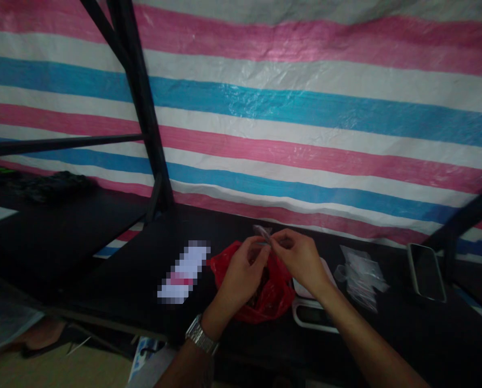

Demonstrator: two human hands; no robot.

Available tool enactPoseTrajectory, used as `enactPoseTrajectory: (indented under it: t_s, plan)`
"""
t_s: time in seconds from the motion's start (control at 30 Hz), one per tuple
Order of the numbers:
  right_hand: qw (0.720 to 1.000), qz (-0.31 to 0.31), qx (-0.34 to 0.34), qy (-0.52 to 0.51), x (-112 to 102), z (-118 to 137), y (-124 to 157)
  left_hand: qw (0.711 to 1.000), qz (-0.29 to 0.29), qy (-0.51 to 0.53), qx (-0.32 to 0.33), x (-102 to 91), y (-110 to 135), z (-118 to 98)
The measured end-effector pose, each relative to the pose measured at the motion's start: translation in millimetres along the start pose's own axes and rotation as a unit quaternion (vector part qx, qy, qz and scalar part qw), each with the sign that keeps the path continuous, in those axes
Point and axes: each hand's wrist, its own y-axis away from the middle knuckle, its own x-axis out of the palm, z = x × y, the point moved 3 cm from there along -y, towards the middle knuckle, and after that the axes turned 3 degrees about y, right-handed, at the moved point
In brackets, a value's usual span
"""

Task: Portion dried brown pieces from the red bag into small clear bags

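A small clear plastic bag (261,231) is pinched at its edge between the fingertips of both hands. My left hand (247,267), with a metal-banded watch on the wrist, is closed on its left side. From the right, my right hand (300,253) grips the same bag. Below them an open red plastic bag (279,302) holds small dark brownish pieces that I cannot make out. Partly under my right forearm lies a white digital scale (301,318) with a dark display. A pile of clear plastic bags (362,275) rests to the right of that hand.
A phone (427,272) lies at the right on the black table (123,285). A pixelated white and pink slip (184,272) is left of the red bag. Behind stand a black metal post (138,102) and a striped tarp (305,113). A second black table (83,215) adjoins at left.
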Motion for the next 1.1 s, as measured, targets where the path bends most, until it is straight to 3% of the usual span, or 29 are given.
enactPoseTrajectory:
  t_s: [0.1, 0.23, 0.43, 0.5, 0.6, 0.73, 0.87, 0.97, 1.1]
  plan:
    - [0.995, 0.007, -0.032, -0.092, 8.0, 19.0, 19.1, 1.0, -0.012, 0.021, 0.015, 0.8, -4.7, 0.4]
    - [0.989, -0.033, -0.004, -0.144, 11.8, 14.5, 26.1, 0.999, 0.003, 0.031, 0.015, -3.1, -4.0, -6.5]
    - [0.984, -0.108, 0.05, -0.13, 7.9, -0.4, 23.4, 0.992, 0.009, 0.076, -0.097, -2.3, 2.7, -3.0]
    - [0.986, -0.094, 0.028, -0.136, 9.5, 6.3, 24.8, 0.981, 0.024, 0.12, -0.153, -1.1, 3.2, -3.8]
    - [0.99, -0.017, -0.038, -0.137, 14.4, 21.4, 28.7, 0.958, 0.051, 0.189, -0.21, -2.9, 2.2, -12.2]
    - [0.993, 0.03, -0.113, -0.018, 17.4, 31.7, 34.3, 0.923, 0.037, 0.289, -0.25, -11.4, 0.0, -20.8]
    - [0.978, 0.064, -0.174, 0.1, 21.8, 30.7, 38.4, 0.935, -0.041, 0.285, -0.209, -19.8, -2.8, -14.4]
    - [0.974, 0.083, -0.157, 0.138, 23.9, 23.2, 40.7, 0.954, -0.078, 0.241, -0.158, -23.4, -4.9, -5.7]
    - [0.98, 0.053, -0.128, 0.145, 18.2, 9.8, 42.0, 0.977, -0.123, 0.153, -0.085, -29.7, -8.0, -2.2]
